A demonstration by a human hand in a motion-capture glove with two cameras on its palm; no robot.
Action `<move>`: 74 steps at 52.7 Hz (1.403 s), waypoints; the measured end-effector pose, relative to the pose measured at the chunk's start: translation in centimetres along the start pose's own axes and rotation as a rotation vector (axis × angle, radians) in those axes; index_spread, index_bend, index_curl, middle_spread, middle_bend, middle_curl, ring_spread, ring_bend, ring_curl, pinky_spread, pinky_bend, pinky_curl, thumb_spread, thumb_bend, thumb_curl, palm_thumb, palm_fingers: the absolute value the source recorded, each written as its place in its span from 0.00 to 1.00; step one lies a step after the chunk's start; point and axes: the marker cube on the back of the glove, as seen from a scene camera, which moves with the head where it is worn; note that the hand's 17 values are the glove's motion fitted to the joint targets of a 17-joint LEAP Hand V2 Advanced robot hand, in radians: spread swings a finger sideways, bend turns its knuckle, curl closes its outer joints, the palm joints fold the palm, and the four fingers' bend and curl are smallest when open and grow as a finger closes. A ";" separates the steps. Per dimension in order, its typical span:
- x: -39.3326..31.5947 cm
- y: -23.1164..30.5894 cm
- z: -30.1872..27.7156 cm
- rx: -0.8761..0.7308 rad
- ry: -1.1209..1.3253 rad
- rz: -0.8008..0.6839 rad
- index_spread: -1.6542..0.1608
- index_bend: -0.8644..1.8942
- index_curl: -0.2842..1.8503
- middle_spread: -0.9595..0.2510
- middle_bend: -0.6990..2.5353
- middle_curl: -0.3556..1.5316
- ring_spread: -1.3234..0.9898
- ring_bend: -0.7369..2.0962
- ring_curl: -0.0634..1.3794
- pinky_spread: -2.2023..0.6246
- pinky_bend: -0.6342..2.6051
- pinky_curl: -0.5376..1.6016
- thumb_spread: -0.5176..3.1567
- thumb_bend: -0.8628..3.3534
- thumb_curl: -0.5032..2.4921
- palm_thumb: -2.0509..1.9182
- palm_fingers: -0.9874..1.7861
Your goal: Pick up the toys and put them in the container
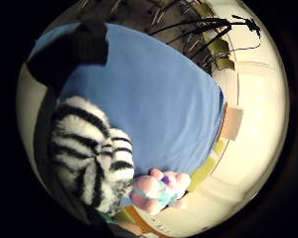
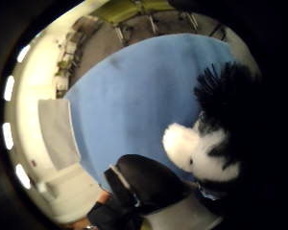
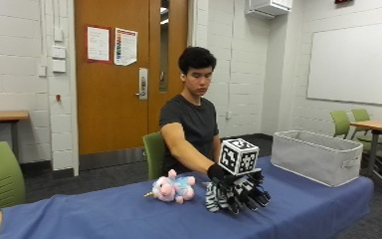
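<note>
A: Quick status. Where's your gloved right hand (image 3: 236,188)?

B: Down on the zebra toy (image 3: 219,197), mid-table on the blue tablecloth (image 3: 98,216). From the outside view your fingers curl over the top of it, so I'd log them as clamped on the zebra. It looks like it's still resting on the cloth, though I can't tell for sure whether it's lifted.

A: Palm cameras agree?

B: Yes. The little finger side view has the striped body (image 1: 89,153) filling the edge by your palm, and the thumb side view shows its white muzzle and black mane (image 2: 206,139) right up close.

A: Other toys?

B: One more, a pink and blue plush unicorn (image 3: 171,188), lying on the cloth just beside the zebra, on the side away from the bin. You're not touching it.

A: And the container?

B: Grey fabric bin (image 3: 317,155) at the far end of the table, well apart from both toys. I can't see inside it, so I can't say whether anything's in there.

A: Progress, then?

B: Early, I'd judge. Both visible toys are still out on the table. You've got the zebra to carry over and drop in, then come back for the unicorn.
</note>
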 end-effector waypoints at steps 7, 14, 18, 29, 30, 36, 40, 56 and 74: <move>0.2 0.2 0.7 -0.023 0.013 -0.005 0.72 0.37 0.28 0.69 0.25 0.36 0.47 0.36 0.21 0.75 0.54 0.44 0.38 0.19 0.22 0.50 0.34; 0.0 0.3 0.6 -0.028 0.004 -0.004 0.69 0.53 0.35 0.67 0.23 0.32 0.46 0.39 0.22 0.72 0.53 0.43 0.42 0.21 0.24 0.54 0.46; -0.3 0.4 0.4 -0.008 0.001 0.003 0.69 0.60 0.37 0.65 0.25 0.30 0.44 0.41 0.22 0.70 0.51 0.41 0.44 0.23 0.25 0.57 0.53; -0.5 1.0 -0.5 0.068 0.053 0.031 0.72 0.56 0.40 0.56 0.34 0.35 0.38 0.53 0.29 0.66 0.46 0.40 0.45 0.25 0.29 0.64 0.69; -0.5 1.1 -0.5 0.058 0.054 0.035 0.73 0.54 0.39 0.56 0.34 0.35 0.38 0.53 0.28 0.66 0.46 0.39 0.45 0.25 0.29 0.64 0.70; -0.5 1.9 -0.1 0.009 0.050 0.065 0.73 0.49 0.40 0.51 0.39 0.39 0.38 0.59 0.32 0.64 0.44 0.39 0.42 0.25 0.32 0.66 0.77; -0.4 2.4 -0.2 -0.006 0.042 0.081 0.74 0.48 0.41 0.50 0.44 0.43 0.38 0.62 0.35 0.63 0.43 0.39 0.40 0.25 0.33 0.66 0.80; -5.4 3.9 -12.2 0.158 -0.045 0.034 0.73 0.47 0.47 0.49 0.49 0.48 0.40 0.66 0.38 0.62 0.43 0.41 0.37 0.24 0.38 0.67 0.78; -21.0 6.6 -26.1 0.408 -0.029 -0.264 0.71 0.47 0.58 0.49 0.50 0.53 0.39 0.65 0.38 0.62 0.45 0.42 0.36 0.24 0.43 0.67 0.74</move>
